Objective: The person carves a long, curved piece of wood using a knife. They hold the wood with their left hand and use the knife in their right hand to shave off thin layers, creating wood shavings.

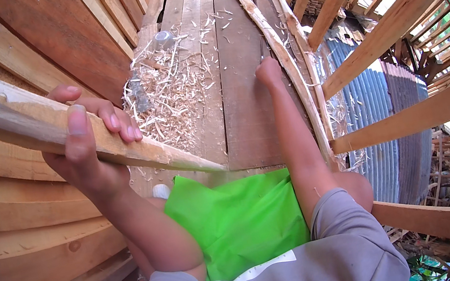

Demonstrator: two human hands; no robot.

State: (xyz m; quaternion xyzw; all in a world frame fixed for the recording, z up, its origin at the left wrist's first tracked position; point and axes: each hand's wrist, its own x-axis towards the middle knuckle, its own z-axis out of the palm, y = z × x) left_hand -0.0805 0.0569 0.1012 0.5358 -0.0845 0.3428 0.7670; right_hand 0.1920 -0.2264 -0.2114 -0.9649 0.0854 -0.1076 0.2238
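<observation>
My left hand [86, 128] is wrapped round a long wooden pole [162, 154], its thumb on top. The pole slants from the upper left down to a pale, narrow end above my lap; its wood is partly grey and weathered, partly freshly bared. My right hand [268, 72] is a closed fist, reached forward low over the floorboards beside a long peeled stick [273, 37]. A thin dark sliver shows just beyond the fist, but the thing held is mostly hidden and I cannot make out its kind. A bright green cloth [237, 216] covers my lap.
Curled wood shavings [175, 89] lie heaped on the plank floor [245, 101], near a clear plastic cup [163, 40]. Board walls [28, 212] stand close on the left. Along the right runs a slatted wooden railing [374, 35], with corrugated metal sheets [373, 121] beyond.
</observation>
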